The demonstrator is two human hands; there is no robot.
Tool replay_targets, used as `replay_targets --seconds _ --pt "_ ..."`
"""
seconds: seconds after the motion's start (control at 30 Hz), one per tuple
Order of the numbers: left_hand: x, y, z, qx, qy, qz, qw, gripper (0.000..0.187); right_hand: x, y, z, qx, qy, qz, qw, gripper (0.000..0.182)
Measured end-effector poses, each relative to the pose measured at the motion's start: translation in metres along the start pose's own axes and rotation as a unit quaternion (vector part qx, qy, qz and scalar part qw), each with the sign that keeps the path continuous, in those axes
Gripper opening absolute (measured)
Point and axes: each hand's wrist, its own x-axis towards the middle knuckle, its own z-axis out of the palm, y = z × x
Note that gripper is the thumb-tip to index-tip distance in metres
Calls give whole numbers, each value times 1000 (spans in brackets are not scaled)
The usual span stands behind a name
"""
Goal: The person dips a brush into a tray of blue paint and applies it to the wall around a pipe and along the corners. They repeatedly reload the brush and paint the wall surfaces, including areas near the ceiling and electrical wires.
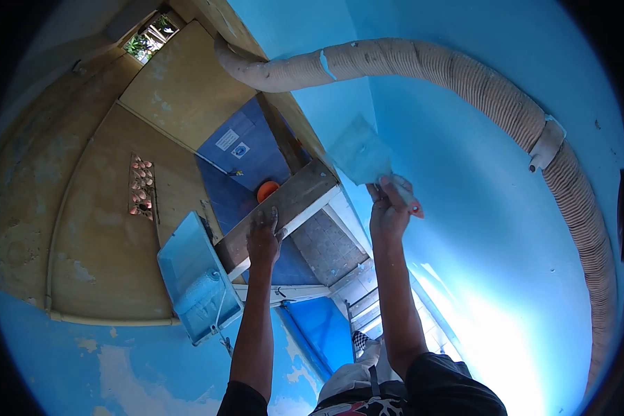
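My right hand (390,208) is closed around the handle of a wide putty knife (362,151). Its square, pale blue blade lies against or just before the light blue wall (444,145); contact cannot be made out. A hole shows in the handle's reddish end. My left hand (263,239) rests on the brown wooden ledge (305,191), fingers spread and whitish with dust or paint. Left of that hand is a light blue paint tray (175,260), with a paint-covered roller (200,291) lying in it.
A ribbed hose-like pipe (423,59) curves along the blue wall, held by a clamp (548,145). Below the ledge are an orange bucket (267,190) and blue tiled walls (239,149). A step ladder (362,305) shows beside my legs. Paint peels from the lower wall (125,374).
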Motion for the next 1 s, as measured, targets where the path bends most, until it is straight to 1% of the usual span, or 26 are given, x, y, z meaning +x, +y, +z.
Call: replay_targets --seconds 0.03,0.07,0.1,0.13,0.23,0.3,0.37,0.43,0.47,0.5,0.53,0.57,0.6,0.63,0.7,0.77,0.8,0.83,0.9,0.93,0.97,1.0 --pt "0 1 -2 -8 -1 -1 1000 65 8 16 -23 10 18 14 1000 27" --pt "0 3 -5 -8 4 -1 1000 65 13 28 -53 12 58 27 998 30" --pt "1 4 -7 10 -15 -5 1000 65 14 37 -86 14 95 39 995 33" --pt "1 5 -10 27 -35 -10 999 65 13 39 -112 -36 149 35 988 32" --pt "1 -2 3 -12 -1 -3 1000 66 -8 39 -187 -165 320 -3 933 27" --pt "4 -6 14 -9 10 -2 1000 67 -26 33 -240 -229 388 -16 893 18" --pt "4 -5 15 -8 25 -8 1000 68 -62 14 -263 -259 311 3 914 27" --pt "1 0 10 -23 -10 -30 999 69 -108 -7 -255 -273 290 5 917 40" --pt "1 0 12 -32 -24 -42 998 75 -130 -21 -240 -285 309 40 906 51" --pt "-6 5 6 -40 -13 -47 998 75 -151 -32 -226 -301 327 62 894 48" --pt "-13 15 -10 -28 -34 -58 997 79 -175 -51 -226 -326 278 168 888 48" --pt "-20 21 -15 -10 -66 -65 996 84 -191 -45 -280 -392 119 121 904 49" --pt "-25 22 -10 -32 -72 -59 995 90 -198 -60 -251 -369 179 195 891 47" --pt "-35 28 -9 -38 -64 -60 995 90 -200 -73 -205 -296 275 250 880 39" --pt "-62 43 -4 -137 -43 -78 987 86 -201 -79 -186 -259 278 247 891 31" --pt "-103 53 26 -205 114 -50 971 74 -196 -82 -154 -267 238 214 909 27" --pt "-127 58 33 -288 98 -72 950 67 -188 -76 -146 -284 231 198 909 28" --pt "-153 60 40 -369 81 -93 921 61 -183 -77 -122 -300 223 198 906 30" --pt "-203 54 65 -367 19 -81 927 55 -172 -76 -75 -318 169 168 918 31" --pt "-230 47 88 -379 -36 -60 923 55 -164 -71 -58 -320 139 152 925 33" --pt "-251 41 94 -392 -90 -43 914 55 -159 -65 -39 -324 108 139 930 35" --pt "-267 35 102 -398 -83 -63 911 55 -154 -57 -19 -336 54 112 934 32"
